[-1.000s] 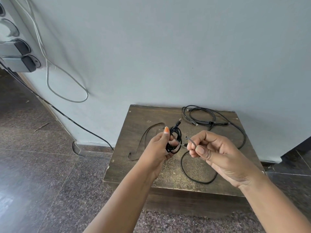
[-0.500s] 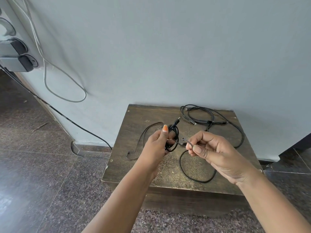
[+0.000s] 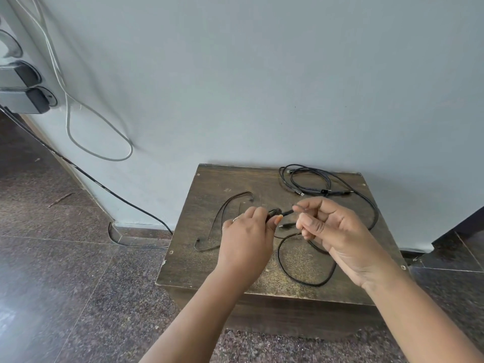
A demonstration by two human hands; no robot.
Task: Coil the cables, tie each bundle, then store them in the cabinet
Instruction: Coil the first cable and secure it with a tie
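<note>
1. While raised over the wooden table (image 3: 183, 268), the left hand (image 3: 246, 242) clasps the coiled cable (image 3: 273, 213), knuckles up.
2. Right hand (image 3: 332, 231) pinches its loose end (image 3: 288, 212).
3. Since earlier, the left hand has rolled over, hiding the coil.

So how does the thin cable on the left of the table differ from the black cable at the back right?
The thin brown cable lies as one open, loose arc with both ends apart; the black cable at the back is partly looped into overlapping turns, with a long tail running forward. The brown cable looks thinner and shorter than the black one. Both rest on the wooden table, untied, and neither hand touches them.
</note>
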